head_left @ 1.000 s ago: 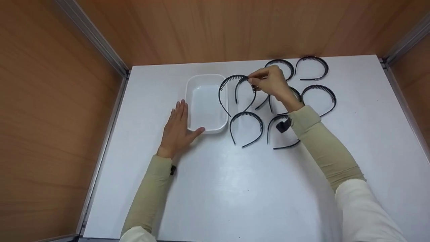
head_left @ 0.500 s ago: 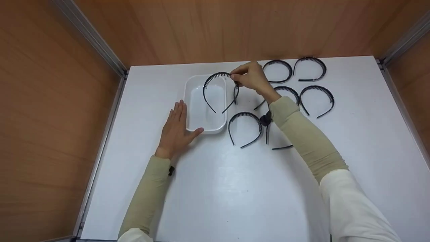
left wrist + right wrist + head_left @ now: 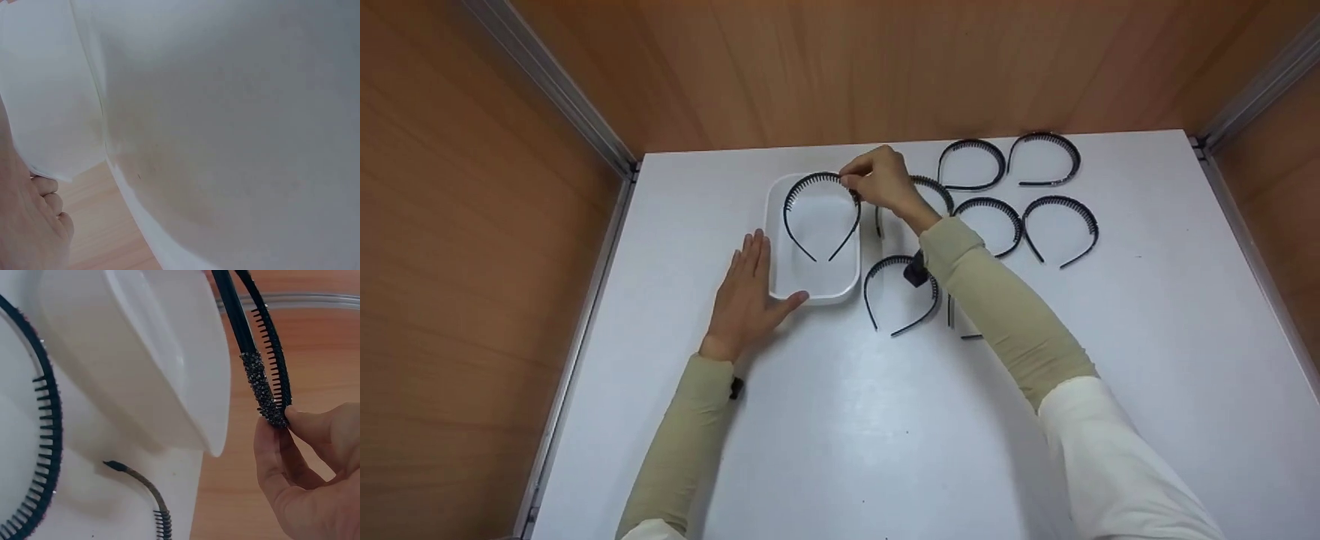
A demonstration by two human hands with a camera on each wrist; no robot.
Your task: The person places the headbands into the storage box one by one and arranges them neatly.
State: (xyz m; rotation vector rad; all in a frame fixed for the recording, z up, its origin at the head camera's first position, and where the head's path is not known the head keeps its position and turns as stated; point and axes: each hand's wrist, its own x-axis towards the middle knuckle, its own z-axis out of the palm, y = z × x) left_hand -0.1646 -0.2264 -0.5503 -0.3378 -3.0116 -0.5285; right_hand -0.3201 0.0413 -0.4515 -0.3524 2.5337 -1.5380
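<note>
Between thumb and fingertips my right hand [image 3: 883, 180] pinches a black toothed headband [image 3: 789, 214] by the side of its arch. It hangs over the white plastic tray [image 3: 814, 298], its two ends pointing toward me. The right wrist view shows dark glitter on the pinched part of this headband [image 3: 260, 382], above the tray's rim [image 3: 216, 439]. My left hand [image 3: 741, 300] lies with straight fingers along the tray's left side, thumb at the near left corner. In the left wrist view part of the left hand [image 3: 28, 219] shows at the lower left.
Several more black headbands lie right of the tray, among them a near one [image 3: 870, 300], a far right one [image 3: 1078, 161] and a right one [image 3: 1095, 225]. My right forearm covers parts of some. Wooden panels [image 3: 840, 67] stand behind and beside the white table [image 3: 825, 450].
My right hand has carried the headband left, from above the other headbands to over the tray. The left hand has kept its place beside the tray.
</note>
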